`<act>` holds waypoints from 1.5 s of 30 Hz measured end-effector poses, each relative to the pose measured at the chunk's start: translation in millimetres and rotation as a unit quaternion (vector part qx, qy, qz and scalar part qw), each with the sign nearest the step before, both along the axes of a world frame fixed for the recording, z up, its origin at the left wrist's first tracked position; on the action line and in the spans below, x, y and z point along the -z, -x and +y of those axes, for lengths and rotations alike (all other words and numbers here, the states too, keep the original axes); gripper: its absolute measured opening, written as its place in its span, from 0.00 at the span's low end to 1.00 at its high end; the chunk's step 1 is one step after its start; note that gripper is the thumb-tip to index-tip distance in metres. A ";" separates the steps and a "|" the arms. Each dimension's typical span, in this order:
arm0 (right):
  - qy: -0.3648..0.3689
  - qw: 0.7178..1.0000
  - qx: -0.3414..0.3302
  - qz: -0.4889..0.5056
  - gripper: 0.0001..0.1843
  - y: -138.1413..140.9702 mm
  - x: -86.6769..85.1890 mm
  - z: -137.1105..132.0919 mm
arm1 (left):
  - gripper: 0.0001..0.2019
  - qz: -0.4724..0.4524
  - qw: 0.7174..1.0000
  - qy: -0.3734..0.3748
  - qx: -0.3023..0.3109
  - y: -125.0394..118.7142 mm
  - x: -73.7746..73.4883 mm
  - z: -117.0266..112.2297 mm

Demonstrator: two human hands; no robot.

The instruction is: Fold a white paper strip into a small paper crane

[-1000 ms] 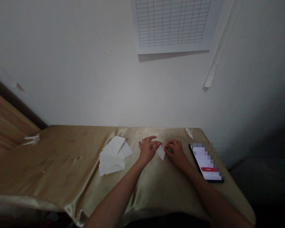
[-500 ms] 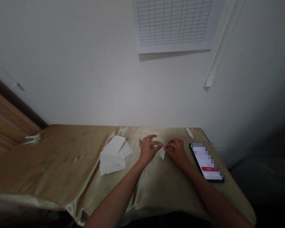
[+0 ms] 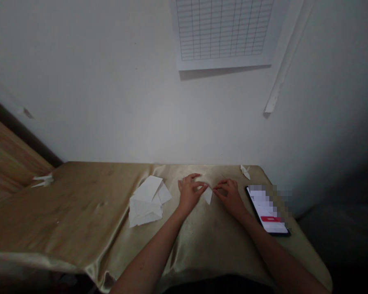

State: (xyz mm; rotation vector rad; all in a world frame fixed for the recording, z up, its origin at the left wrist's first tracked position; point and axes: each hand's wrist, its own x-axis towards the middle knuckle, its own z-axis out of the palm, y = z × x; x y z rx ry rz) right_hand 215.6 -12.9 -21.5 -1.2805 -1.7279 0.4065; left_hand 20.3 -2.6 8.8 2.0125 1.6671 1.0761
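A small piece of folded white paper [image 3: 208, 196], pointed at its lower end, is between my two hands over the cloth. My left hand [image 3: 190, 191] pinches its upper left edge between thumb and index finger, the other fingers curled loosely above. The fingertips of my right hand [image 3: 228, 191] are pressed together right beside the paper's right corner; whether they grip it is too small to tell. To the left of my hands lies a loose pile of white paper sheets [image 3: 147, 202].
A gold satin cloth [image 3: 79, 212] covers the table. At right lies a phone [image 3: 271, 219] with its screen lit, and behind it a small folded paper figure [image 3: 245, 172]. More white paper [image 3: 43, 179] sits at the far left. A printed grid sheet [image 3: 223, 32] hangs on the wall.
My left hand has shifted slightly left with the folded paper, which now shows a wider face. My right hand has barely moved.
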 end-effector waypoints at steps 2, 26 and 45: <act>0.002 1.000 -0.008 -0.002 0.07 0.5 0.6 -0.3 | 0.02 0.000 1.000 -0.002 0.005 -0.4 0.9 -0.5; -0.008 0.998 0.009 -0.062 0.03 -6.8 -0.2 2.0 | 0.13 0.000 0.998 -0.021 0.066 11.0 3.4 9.1; 0.013 0.997 -0.001 -0.077 0.04 -7.9 5.5 2.1 | 0.08 0.066 0.985 0.061 0.150 13.3 19.2 14.7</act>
